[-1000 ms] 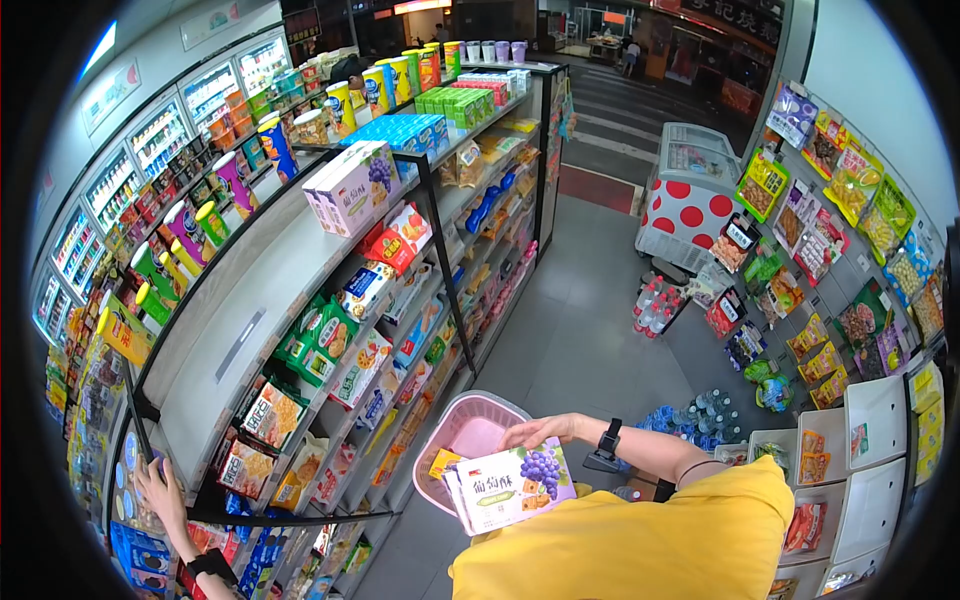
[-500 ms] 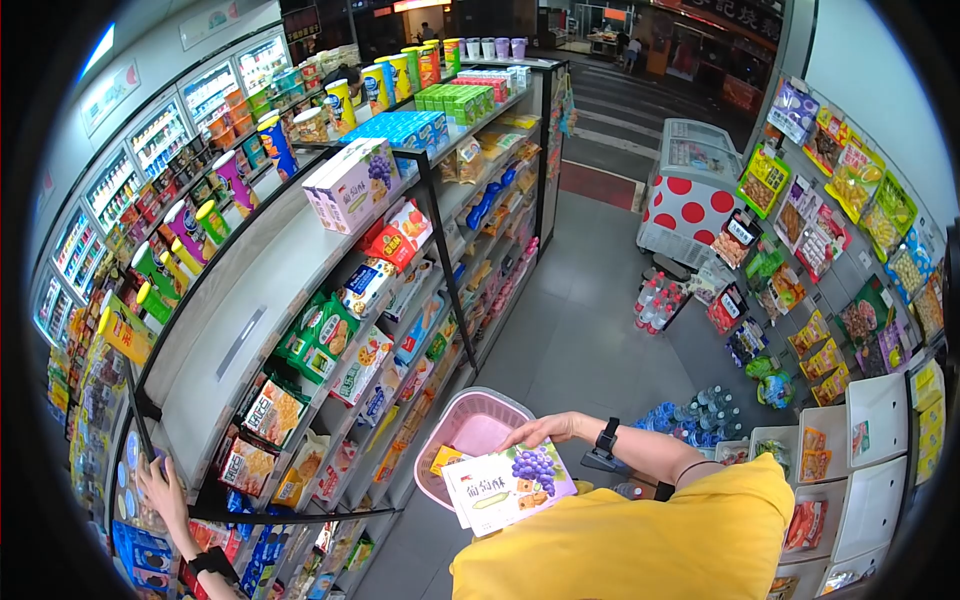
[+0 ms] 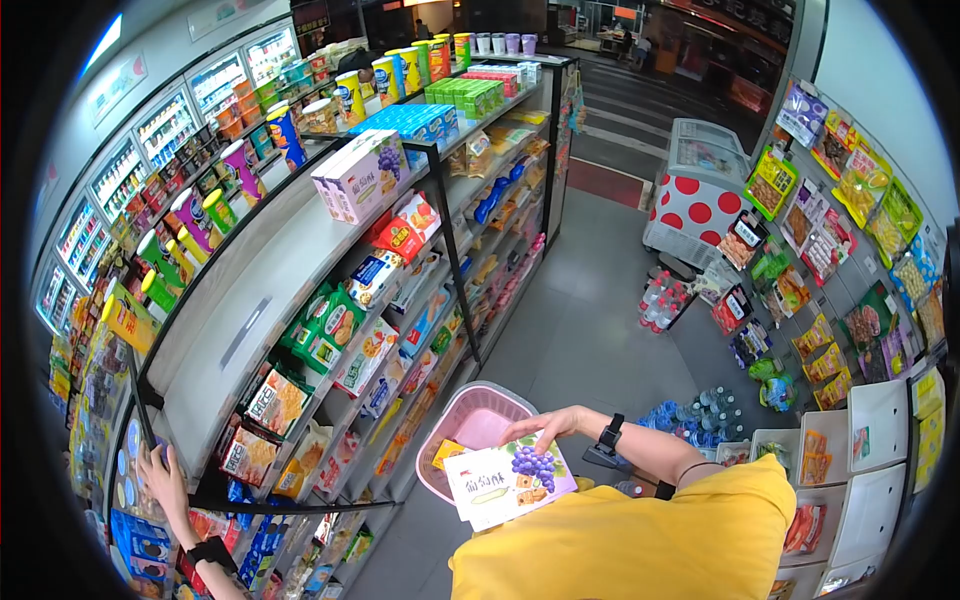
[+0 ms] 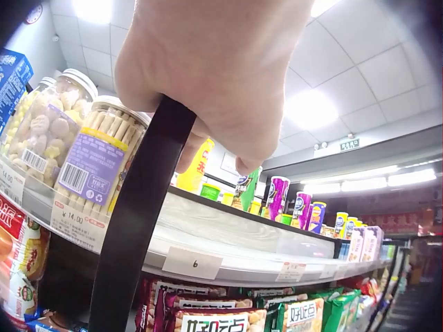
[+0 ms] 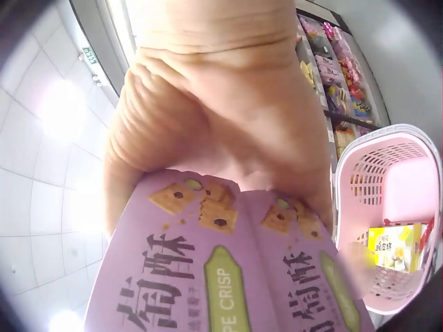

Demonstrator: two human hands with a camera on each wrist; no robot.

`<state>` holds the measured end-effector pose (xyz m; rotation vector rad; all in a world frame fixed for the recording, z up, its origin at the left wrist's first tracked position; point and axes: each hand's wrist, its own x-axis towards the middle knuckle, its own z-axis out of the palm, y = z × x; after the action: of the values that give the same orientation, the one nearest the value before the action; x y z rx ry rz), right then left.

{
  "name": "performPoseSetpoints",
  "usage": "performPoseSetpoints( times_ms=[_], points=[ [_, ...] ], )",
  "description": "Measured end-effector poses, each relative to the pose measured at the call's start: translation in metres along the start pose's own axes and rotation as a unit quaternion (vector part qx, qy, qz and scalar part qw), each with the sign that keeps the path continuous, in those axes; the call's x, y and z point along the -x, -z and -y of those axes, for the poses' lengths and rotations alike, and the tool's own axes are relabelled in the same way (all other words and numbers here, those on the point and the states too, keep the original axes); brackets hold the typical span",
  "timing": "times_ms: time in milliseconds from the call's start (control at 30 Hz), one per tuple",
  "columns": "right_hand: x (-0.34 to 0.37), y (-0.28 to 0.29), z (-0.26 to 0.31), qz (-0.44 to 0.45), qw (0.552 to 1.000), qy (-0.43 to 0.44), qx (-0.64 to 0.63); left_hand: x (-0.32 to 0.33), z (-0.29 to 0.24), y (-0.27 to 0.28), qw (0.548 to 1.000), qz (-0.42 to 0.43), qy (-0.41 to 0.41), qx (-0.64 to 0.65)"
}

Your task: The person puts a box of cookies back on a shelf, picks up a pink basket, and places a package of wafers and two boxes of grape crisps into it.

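Observation:
My right hand (image 3: 562, 424) grips two purple-and-white grape crisp boxes (image 3: 500, 488) by their upper edge, in front of my yellow shirt. Seen from the right wrist, the boxes (image 5: 173, 277) stand side by side under the palm. Just beyond them is a pink plastic basket (image 3: 482, 418) with a yellow packet (image 5: 396, 243) inside. Over at the left, my left hand (image 3: 165, 488) holds the black shelf post (image 4: 142, 221), its fingers partly hidden behind the palm in the left wrist view. Jars of snacks (image 4: 93, 159) stand beside that post.
A long shelf unit runs away on the left, with biscuit packs (image 3: 275, 400) and more grape crisp boxes (image 3: 360, 175) on it. Bottle packs (image 3: 700, 410) stand on the floor at right, below hanging snack bags (image 3: 770, 180). A red-dotted freezer (image 3: 695, 190) stands farther off.
The grape crisp boxes have tilted and shifted slightly right with my right hand, and their fronts now overlap in the head view. The head view has turned slightly. My left hand stays at the post.

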<state>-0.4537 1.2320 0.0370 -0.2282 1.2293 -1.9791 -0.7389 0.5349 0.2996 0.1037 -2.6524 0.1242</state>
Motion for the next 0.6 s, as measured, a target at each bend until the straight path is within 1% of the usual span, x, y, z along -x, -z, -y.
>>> performPoseSetpoints(
  times_ms=[67, 167, 200, 267, 367, 467, 567, 600],
  points=[
    [-0.001, 0.008, -0.008, -0.021, 1.0, 0.006, 0.021, 0.0, -0.003, 0.002, 1.0, -0.003, 0.002, 0.003],
    [-0.002, 0.01, -0.009, -0.018, 0.999, -0.035, 0.01, 0.002, -0.007, 0.006, 1.0, -0.003, 0.005, 0.013],
    [-0.001, 0.006, -0.006, -0.024, 0.999, -0.049, 0.0, 0.007, -0.018, 0.017, 1.0, -0.005, 0.01, 0.013],
    [0.002, -0.004, 0.007, -0.036, 0.996, -0.077, -0.016, 0.006, -0.019, 0.02, 1.0, -0.002, 0.01, 0.014],
    [0.003, -0.008, 0.011, -0.047, 0.995, -0.084, -0.001, 0.006, -0.015, 0.014, 1.0, -0.013, 0.011, 0.01],
    [0.003, -0.008, 0.011, -0.047, 0.997, -0.055, 0.036, 0.001, 0.001, -0.002, 1.0, -0.023, 0.003, 0.021],
    [0.004, -0.011, 0.019, -0.053, 0.998, -0.021, 0.013, 0.005, -0.012, 0.01, 0.999, -0.017, 0.028, 0.003],
    [0.006, -0.022, 0.035, -0.047, 0.998, -0.02, -0.033, 0.005, -0.011, 0.007, 1.0, -0.025, 0.02, 0.001]
  ],
)
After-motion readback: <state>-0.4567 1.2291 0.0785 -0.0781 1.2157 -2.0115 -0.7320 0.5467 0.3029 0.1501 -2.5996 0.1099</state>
